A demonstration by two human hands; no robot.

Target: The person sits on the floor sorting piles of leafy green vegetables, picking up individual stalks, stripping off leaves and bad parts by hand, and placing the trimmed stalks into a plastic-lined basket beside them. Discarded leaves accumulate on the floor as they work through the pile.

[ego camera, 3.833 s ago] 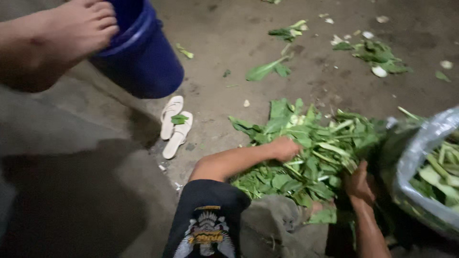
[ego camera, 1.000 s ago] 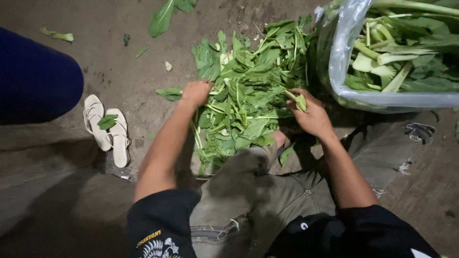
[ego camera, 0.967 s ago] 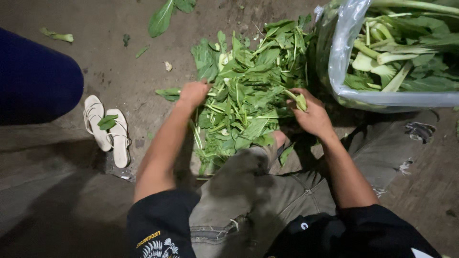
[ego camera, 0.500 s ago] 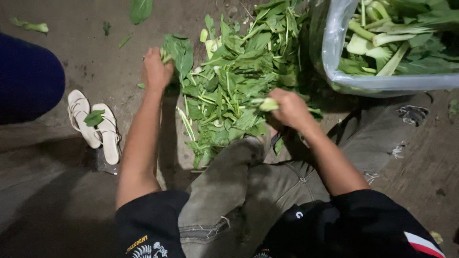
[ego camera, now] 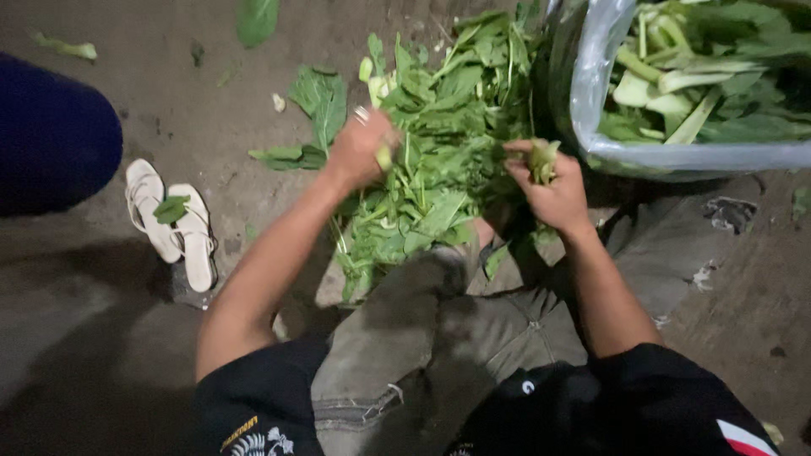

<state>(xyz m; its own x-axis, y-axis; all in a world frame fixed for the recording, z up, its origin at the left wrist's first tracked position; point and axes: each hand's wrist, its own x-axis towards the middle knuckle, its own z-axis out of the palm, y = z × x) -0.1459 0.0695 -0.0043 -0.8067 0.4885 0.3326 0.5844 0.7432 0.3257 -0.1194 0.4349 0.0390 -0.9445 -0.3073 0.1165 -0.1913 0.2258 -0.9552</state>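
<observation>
A heap of loose green leafy vegetables (ego camera: 439, 143) lies on the bare ground in front of my bent knees. My left hand (ego camera: 359, 148) is closed on a pale stalk with leaves at the heap's left side. My right hand (ego camera: 549, 181) grips a small bunch of green leaves at the heap's right side. Both forearms reach forward from black sleeves.
A clear plastic bag (ego camera: 676, 84) full of green and pale stalks stands at the upper right. A pair of white sandals (ego camera: 173, 224) lies at the left, with a leaf on one. A dark blue bucket (ego camera: 51, 135) sits at the far left. Stray leaves (ego camera: 308, 110) dot the ground.
The view has closed in on the heap. My left hand moved right from the heap's far left edge onto the leaves. My right hand lifted a small bunch of leaves.
</observation>
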